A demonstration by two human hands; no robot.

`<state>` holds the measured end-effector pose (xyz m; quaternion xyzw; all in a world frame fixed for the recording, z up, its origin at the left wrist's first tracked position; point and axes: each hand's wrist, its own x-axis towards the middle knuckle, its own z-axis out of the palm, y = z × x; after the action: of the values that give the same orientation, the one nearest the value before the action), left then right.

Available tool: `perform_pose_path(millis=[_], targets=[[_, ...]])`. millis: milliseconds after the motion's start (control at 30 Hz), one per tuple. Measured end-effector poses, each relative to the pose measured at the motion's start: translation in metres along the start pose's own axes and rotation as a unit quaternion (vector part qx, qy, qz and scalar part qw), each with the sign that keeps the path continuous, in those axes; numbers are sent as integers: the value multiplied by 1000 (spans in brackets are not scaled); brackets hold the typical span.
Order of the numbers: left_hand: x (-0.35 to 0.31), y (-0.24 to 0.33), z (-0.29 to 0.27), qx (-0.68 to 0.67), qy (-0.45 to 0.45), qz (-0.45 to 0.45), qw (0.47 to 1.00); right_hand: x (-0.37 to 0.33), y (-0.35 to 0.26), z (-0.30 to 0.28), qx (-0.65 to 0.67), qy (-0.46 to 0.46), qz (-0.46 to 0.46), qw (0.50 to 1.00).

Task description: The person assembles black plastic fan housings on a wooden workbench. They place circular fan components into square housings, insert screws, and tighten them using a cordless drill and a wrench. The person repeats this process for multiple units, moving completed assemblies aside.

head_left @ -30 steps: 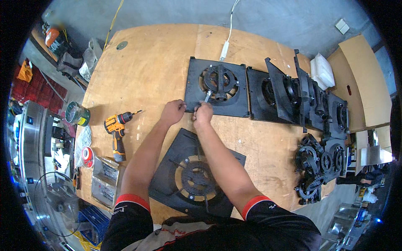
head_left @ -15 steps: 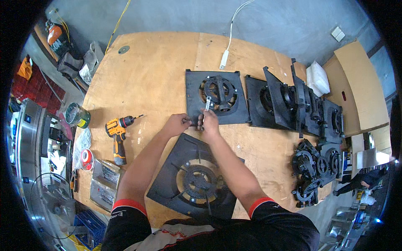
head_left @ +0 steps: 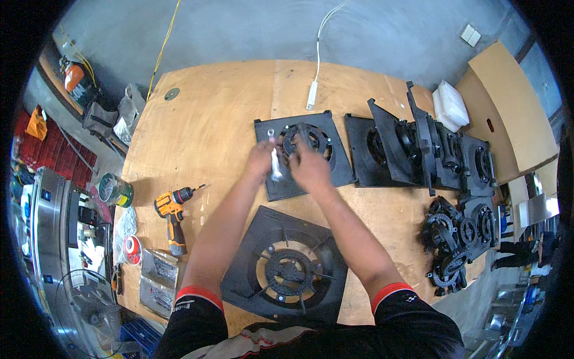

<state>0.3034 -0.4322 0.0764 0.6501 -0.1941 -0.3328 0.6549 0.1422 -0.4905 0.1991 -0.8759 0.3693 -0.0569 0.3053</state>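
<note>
My left hand (head_left: 260, 158) is closed around a silver wrench (head_left: 275, 167), which stands nearly upright over the left part of a black square burner plate (head_left: 278, 190). Over the same plate, my right hand (head_left: 312, 170) reaches to the dark burner (head_left: 306, 136) at its middle. The right fingers are blurred and partly hidden against the black metal, so I cannot make out their grip. Close to me, between my forearms, lies a second black plate (head_left: 251, 281) with a round burner (head_left: 288, 272) in its opening.
An orange cordless drill (head_left: 171, 209) lies left of my left forearm. Beyond it are a green-labelled tub (head_left: 115, 190), red-rimmed tape (head_left: 132, 249) and a metal box (head_left: 158, 281) of small parts. At right are several upright plates (head_left: 388, 140), stacked burner rings (head_left: 445, 245) and a cardboard box (head_left: 508, 113).
The wrench has passed from my right hand to my left. Both hands have moved farther over the back plate, the right now at its burner. The view has shifted slightly.
</note>
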Motion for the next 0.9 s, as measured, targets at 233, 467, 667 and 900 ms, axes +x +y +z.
perform_pose_path(millis=[233,467,667,900], targets=[[113,14,1,422,-114,130,890,38,39,36,-199,99,33,974],[103,21,34,354,-183,-8,917,40,55,35,-189,129,23,973],[167,-44,-4,476,-109,297,821,45,39,45,-192,139,-3,971],[173,56,13,494,-349,-92,791,43,45,36,-198,101,58,973]])
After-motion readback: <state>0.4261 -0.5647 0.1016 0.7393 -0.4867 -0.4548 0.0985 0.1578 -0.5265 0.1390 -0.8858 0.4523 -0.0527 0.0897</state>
